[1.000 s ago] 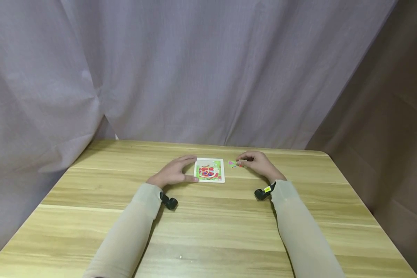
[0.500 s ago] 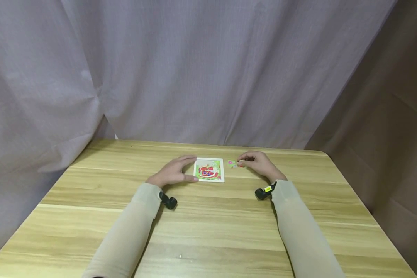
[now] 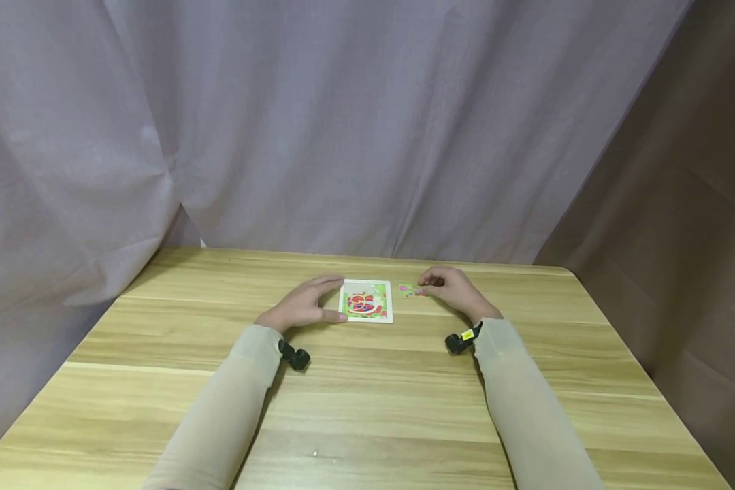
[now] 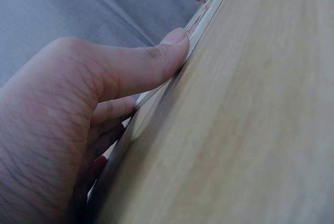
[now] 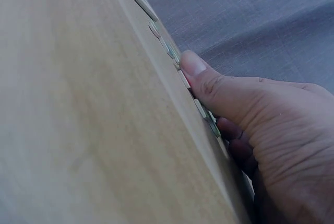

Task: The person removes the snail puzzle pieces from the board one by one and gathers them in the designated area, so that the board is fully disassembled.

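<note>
A small square picture puzzle in a white frame lies flat on the table, with a red, white and green picture inside. My left hand holds its left side, the thumb by the near corner and the fingers by the far one. In the left wrist view that thumb touches the frame's edge. To the right of the frame lie flat, colourful puzzle pieces, green and pink. My right hand pinches at them with thumb and fingertips, partly covering them. In the right wrist view the pieces form a row under the thumb.
The wooden table stretches toward me, with a tiny pale speck near the front. A grey curtain hangs behind the far edge, and a brown one at the right. Black cameras sit on both wrists.
Almost nothing differs. The whole head view has shifted slightly, while both hands keep their places at the frame and the pieces.
</note>
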{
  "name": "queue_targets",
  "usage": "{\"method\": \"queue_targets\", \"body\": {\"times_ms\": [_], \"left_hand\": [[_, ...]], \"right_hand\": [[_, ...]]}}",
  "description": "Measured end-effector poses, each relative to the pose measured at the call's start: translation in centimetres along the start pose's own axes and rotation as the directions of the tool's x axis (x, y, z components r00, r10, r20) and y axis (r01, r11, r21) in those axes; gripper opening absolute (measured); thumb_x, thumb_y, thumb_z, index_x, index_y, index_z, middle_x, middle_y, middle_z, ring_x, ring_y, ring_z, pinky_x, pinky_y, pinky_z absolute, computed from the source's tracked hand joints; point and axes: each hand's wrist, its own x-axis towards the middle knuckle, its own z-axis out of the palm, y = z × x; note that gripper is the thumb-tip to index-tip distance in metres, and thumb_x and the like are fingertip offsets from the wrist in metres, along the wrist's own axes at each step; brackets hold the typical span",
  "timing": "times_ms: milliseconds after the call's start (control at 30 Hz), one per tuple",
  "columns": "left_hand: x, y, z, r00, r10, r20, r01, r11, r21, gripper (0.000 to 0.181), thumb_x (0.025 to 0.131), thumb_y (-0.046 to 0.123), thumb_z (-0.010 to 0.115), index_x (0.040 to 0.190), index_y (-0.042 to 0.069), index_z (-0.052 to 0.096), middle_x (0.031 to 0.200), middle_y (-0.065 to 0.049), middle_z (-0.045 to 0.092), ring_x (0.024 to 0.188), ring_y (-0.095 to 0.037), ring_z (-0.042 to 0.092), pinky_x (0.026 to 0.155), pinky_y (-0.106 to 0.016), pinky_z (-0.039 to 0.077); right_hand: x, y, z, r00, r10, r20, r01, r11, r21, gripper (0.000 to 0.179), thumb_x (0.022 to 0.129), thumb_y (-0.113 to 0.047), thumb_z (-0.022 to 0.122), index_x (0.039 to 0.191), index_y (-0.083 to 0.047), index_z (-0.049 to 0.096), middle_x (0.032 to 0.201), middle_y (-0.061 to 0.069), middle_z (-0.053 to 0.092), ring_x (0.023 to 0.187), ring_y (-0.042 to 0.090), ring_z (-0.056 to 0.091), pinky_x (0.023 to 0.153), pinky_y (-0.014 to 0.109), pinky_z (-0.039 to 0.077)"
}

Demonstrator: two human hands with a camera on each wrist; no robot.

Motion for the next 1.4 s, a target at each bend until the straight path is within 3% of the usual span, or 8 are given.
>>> {"method": "queue_targets", "body": {"times_ms": [1400], "left_hand": [[0.01, -0.16, -0.01, 1.0, -0.001, -0.004, 0.001, 1.0, 0.0, 0.099, 0.095, 0.055, 0.081, 0.174, 0.009, 0.042, 0.183, -0.016, 0.038, 0.169, -0.045, 0.036, 0.139, -0.071, 0.025]], "right_hand": [[-0.12, 0.48, -0.12, 1.0, 0.017, -0.016, -0.016, 0.996, 0.087, 0.024, 0.106, -0.033, 0.08, 0.116, -0.011, 0.085, 0.102, 0.005, 0.077, 0.089, 0.02, 0.062, 0.083, 0.035, 0.052]]}}
